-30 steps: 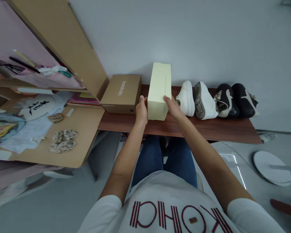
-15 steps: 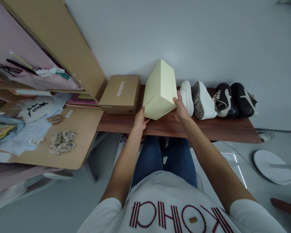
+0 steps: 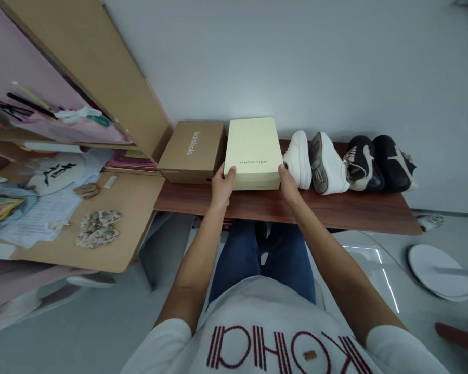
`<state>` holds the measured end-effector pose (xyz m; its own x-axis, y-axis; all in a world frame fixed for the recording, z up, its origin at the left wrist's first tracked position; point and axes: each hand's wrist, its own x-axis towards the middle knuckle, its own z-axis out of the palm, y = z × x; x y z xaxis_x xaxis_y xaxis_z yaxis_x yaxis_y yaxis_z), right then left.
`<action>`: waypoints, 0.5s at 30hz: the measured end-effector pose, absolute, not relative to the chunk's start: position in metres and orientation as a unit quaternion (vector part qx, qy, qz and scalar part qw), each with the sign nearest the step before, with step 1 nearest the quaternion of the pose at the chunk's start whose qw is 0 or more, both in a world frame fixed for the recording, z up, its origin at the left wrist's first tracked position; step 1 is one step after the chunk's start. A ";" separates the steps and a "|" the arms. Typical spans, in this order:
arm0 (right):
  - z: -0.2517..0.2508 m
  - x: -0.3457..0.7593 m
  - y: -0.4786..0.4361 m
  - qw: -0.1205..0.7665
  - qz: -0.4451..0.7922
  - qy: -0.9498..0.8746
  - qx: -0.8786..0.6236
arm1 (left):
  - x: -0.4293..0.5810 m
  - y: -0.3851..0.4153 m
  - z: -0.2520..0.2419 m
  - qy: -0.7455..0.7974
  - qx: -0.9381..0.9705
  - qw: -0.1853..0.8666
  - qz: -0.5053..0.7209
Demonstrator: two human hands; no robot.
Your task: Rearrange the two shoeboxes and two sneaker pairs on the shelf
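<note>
A pale yellow shoe box [image 3: 252,143] lies flat on the dark wooden shelf [image 3: 265,204], its lettered face up. My left hand [image 3: 222,188] grips its front left corner, thumb on the top edge. At the front right corner, my right hand [image 3: 289,184] presses against the side, fingers partly hidden. Close on the left sits a brown cardboard box [image 3: 195,148]. To the right is a pair of white shoes, one upright [image 3: 299,158] and one tipped with its sole showing [image 3: 329,163].
Black shoes [image 3: 392,163] stand at the shelf's right end, by the wall [image 3: 296,62]. On the left, a desk [image 3: 136,208] holds a white cap [image 3: 58,171], papers and a scrunchie [image 3: 99,228]. A round white base [image 3: 439,270] rests on the floor at right.
The pale yellow box was tilted with a corner up; it has been turned and lowered flat onto the shelf between the brown box and the white shoes. Both hands stayed on it.
</note>
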<state>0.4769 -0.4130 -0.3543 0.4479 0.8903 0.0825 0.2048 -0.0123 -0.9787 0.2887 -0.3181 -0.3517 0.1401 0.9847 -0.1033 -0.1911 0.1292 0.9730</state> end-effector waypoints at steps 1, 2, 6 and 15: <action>-0.356 0.475 -0.413 0.557 0.305 -0.429 -0.642 | 0.289 -0.316 -0.354 0.442 0.459 0.593 0.492; -0.358 0.473 -0.413 0.557 0.304 -0.430 -0.642 | 0.290 -0.315 -0.357 0.443 0.470 0.578 0.498; -0.366 0.467 -0.411 0.569 0.294 -0.425 -0.640 | 0.289 -0.312 -0.365 0.451 0.497 0.541 0.508; -0.379 0.457 -0.407 0.569 0.292 -0.422 -0.642 | 0.288 -0.307 -0.385 0.467 0.492 0.512 0.527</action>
<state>0.4573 -0.4072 -0.3789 0.4732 0.8747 0.1047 0.2096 0.0037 -0.9778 0.2882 -0.3066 -0.3850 0.0078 0.9992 0.0400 -0.0809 -0.0393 0.9959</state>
